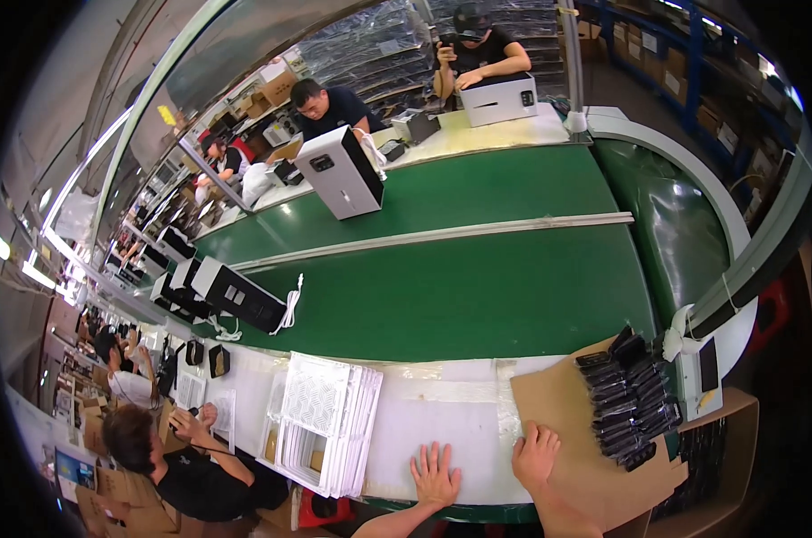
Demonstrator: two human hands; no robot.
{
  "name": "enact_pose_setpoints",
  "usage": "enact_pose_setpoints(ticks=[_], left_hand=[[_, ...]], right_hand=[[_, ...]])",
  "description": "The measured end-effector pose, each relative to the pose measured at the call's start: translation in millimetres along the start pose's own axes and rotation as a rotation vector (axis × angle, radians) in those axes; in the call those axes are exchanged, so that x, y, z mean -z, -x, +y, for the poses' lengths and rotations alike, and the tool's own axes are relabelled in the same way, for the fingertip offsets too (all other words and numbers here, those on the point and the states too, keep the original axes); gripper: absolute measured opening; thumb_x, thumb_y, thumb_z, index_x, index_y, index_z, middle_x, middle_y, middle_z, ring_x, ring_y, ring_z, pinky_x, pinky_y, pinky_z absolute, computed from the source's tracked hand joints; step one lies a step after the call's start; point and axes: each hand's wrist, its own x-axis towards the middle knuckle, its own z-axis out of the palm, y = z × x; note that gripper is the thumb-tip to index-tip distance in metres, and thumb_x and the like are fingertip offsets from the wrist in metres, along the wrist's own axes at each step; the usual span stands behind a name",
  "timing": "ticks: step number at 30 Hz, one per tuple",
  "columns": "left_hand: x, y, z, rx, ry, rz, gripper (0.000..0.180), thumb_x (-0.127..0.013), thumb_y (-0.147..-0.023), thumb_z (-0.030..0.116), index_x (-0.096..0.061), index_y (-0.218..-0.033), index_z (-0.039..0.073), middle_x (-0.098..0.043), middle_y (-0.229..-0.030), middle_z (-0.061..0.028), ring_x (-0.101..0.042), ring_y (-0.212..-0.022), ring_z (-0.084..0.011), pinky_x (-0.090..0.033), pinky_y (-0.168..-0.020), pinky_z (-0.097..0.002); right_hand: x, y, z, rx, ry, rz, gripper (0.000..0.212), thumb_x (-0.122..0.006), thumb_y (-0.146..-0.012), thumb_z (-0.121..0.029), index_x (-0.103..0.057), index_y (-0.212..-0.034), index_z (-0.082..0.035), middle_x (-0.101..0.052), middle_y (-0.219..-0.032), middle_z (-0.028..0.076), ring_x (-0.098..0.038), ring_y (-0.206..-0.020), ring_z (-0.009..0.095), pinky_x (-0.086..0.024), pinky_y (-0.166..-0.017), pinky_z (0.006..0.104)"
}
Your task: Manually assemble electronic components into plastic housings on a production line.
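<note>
My left hand (436, 477) lies flat on the white worktop (424, 421), fingers spread, holding nothing. Palm down at the left edge of a brown cardboard sheet (563, 403), my right hand (536, 453) is open too, its fingers lightly bent. To the left of my hands stands a stack of white plastic panels (325, 421), some with perforated grilles and some like open frames. On the cardboard sheet, right of my right hand, sit several black parts (626, 399) in rows; they look wrapped in clear plastic, and I cannot make out their kind.
A green conveyor (469, 305) runs beyond the worktop, split by a pale rail (442, 238). White-and-black box-shaped appliances (343, 170) stand on it. A co-worker (191, 466) sits at the left; others work across the belt. A cardboard box (720, 466) stands at the right.
</note>
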Motion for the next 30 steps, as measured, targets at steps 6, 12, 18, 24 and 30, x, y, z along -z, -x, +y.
enact_pose_setpoints(ticks=[6,12,18,24,30], left_hand=[[0,3,-1,0.018,-0.025,0.002,0.071,-0.054,-0.100,0.044,-0.034,-0.164,0.019,-0.026,-0.170,-0.0130,-0.017,-0.158,-0.0392,-0.011,-0.124,-0.0657],[6,-3,5,-0.014,-0.011,0.011,0.071,-0.054,-0.101,0.042,-0.031,-0.165,0.022,-0.023,-0.172,-0.0099,-0.016,-0.160,-0.0341,-0.013,-0.125,-0.0635],[12,3,1,0.037,-0.028,0.057,0.073,-0.055,-0.100,0.040,-0.030,-0.165,0.022,-0.022,-0.173,-0.0087,-0.016,-0.160,-0.0330,-0.012,-0.126,-0.0618],[11,7,1,0.030,-0.003,0.058,0.073,-0.055,-0.100,0.040,-0.030,-0.165,0.022,-0.020,-0.173,-0.0088,-0.015,-0.160,-0.0332,-0.011,-0.126,-0.0618],[12,7,2,0.028,-0.008,0.019,0.073,-0.055,-0.101,0.041,-0.029,-0.166,0.021,-0.018,-0.174,-0.0087,-0.015,-0.160,-0.0337,-0.011,-0.126,-0.0618]], right_hand=[[0,0,-3,0.025,0.021,-0.048,0.048,-0.067,-0.087,-0.014,-0.056,-0.132,-0.003,-0.056,-0.120,0.020,-0.051,-0.111,0.041,-0.040,-0.095,0.0522],[-2,4,-3,0.017,0.093,-0.121,0.047,-0.061,-0.092,-0.014,-0.053,-0.137,-0.001,-0.055,-0.126,0.022,-0.052,-0.111,0.042,-0.042,-0.092,0.0531],[0,1,-12,0.014,0.154,-0.107,0.048,-0.060,-0.094,-0.016,-0.052,-0.140,-0.004,-0.055,-0.128,0.019,-0.053,-0.112,0.040,-0.042,-0.094,0.0494],[3,5,-12,0.014,0.152,-0.098,0.048,-0.060,-0.094,-0.015,-0.052,-0.141,-0.005,-0.055,-0.129,0.019,-0.053,-0.112,0.039,-0.042,-0.094,0.0492],[7,6,-11,0.015,0.171,-0.101,0.048,-0.060,-0.095,-0.016,-0.051,-0.141,-0.005,-0.056,-0.128,0.019,-0.053,-0.111,0.039,-0.043,-0.094,0.0493]])
